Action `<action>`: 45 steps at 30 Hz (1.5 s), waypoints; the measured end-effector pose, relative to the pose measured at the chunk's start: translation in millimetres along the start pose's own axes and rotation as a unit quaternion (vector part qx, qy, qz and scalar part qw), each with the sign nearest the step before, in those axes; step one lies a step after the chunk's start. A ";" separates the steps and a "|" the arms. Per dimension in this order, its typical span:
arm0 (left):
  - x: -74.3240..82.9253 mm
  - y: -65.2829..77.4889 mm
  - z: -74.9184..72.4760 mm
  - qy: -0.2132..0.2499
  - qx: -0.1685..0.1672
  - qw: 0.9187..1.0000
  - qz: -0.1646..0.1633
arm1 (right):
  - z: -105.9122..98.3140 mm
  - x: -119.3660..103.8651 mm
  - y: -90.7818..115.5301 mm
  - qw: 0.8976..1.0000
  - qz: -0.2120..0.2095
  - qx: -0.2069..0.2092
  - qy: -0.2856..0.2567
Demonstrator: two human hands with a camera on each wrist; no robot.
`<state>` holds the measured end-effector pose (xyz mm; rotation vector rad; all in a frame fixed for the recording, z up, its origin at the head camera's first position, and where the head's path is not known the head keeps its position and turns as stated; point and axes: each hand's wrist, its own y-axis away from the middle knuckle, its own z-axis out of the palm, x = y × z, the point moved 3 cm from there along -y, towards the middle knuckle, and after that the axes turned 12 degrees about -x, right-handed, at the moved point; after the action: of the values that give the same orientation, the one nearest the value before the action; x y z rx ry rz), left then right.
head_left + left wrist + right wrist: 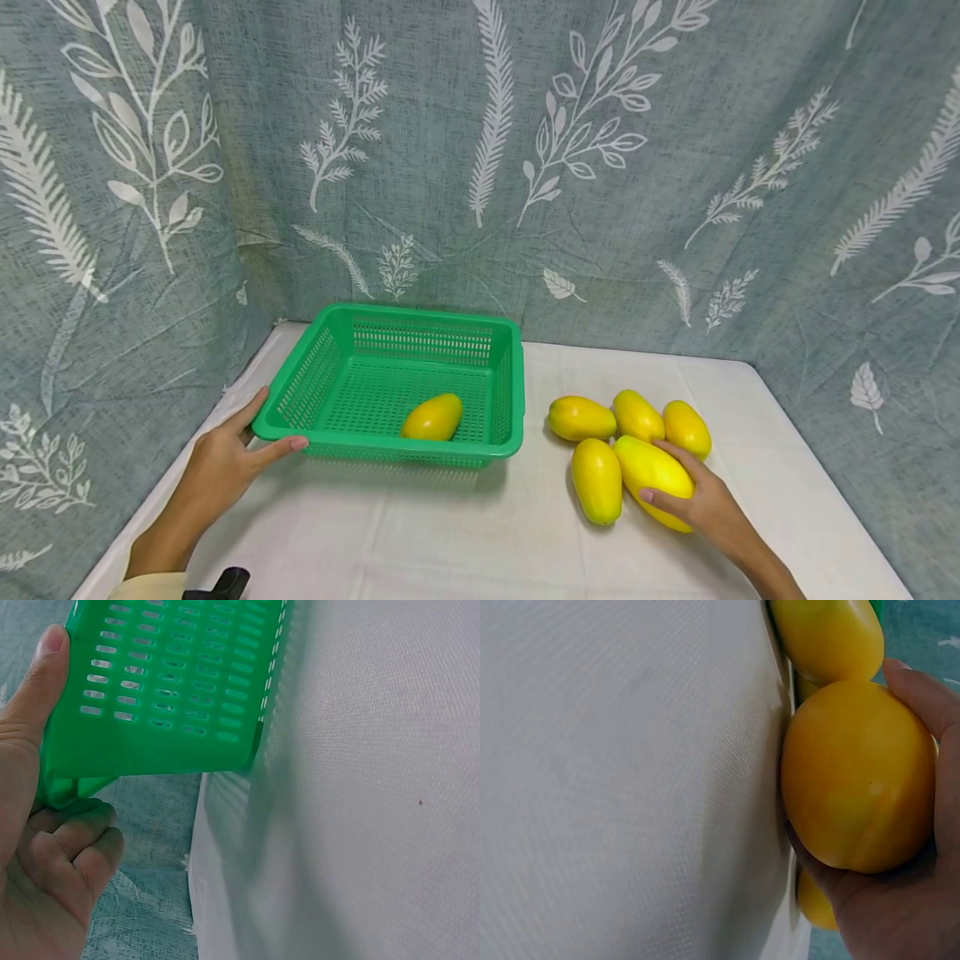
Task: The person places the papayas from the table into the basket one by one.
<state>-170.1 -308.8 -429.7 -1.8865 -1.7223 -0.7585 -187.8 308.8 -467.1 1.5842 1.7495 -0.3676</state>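
Observation:
At its near left corner, my left hand [225,458] grips the rim of a green plastic basket [390,447], thumb on top. In the left wrist view, curled fingers [86,844] show beneath the rim. One oval yellow fruit [435,418] lies inside near the front wall. On the right, my right hand [701,500] holds a large yellow fruit [651,471], shaped like a mango or papaya; thumb and fingers lie on opposite sides of it. Around that fruit are several smaller yellow fruits [597,482], close together. The right wrist view shows the large fruit's rounded end [859,776].
A white cloth [420,533] covers the table. Grey-green curtains [435,167] with white leaf prints hang behind it and at both sides. A small black object [228,583] shows at the bottom edge, near the left sleeve [146,586].

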 end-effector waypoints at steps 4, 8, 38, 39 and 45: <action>-0.3 -0.2 0.6 -0.001 0.001 1.000 -0.002 | 0.9 0.6 0.5 1.000 -0.001 0.003 0.000; -0.6 -0.5 1.2 0.000 0.001 1.000 -0.003 | 1.2 1.0 0.3 1.000 0.003 0.006 -0.003; -0.9 -0.8 3.7 0.023 0.008 1.000 0.004 | -4.2 -14.6 -7.9 0.996 -0.047 0.049 -0.051; -0.9 -0.7 3.7 0.021 0.008 1.000 0.004 | -4.1 -15.7 -8.8 0.996 -0.050 0.049 -0.054; -0.9 0.2 2.6 0.012 0.011 1.000 0.003 | -3.1 -24.2 -13.9 0.993 -0.075 0.052 -0.072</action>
<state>-169.7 -307.7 -432.3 -1.8601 -1.7028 -0.7543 -202.8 290.2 -452.2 1.4626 1.7656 -0.6405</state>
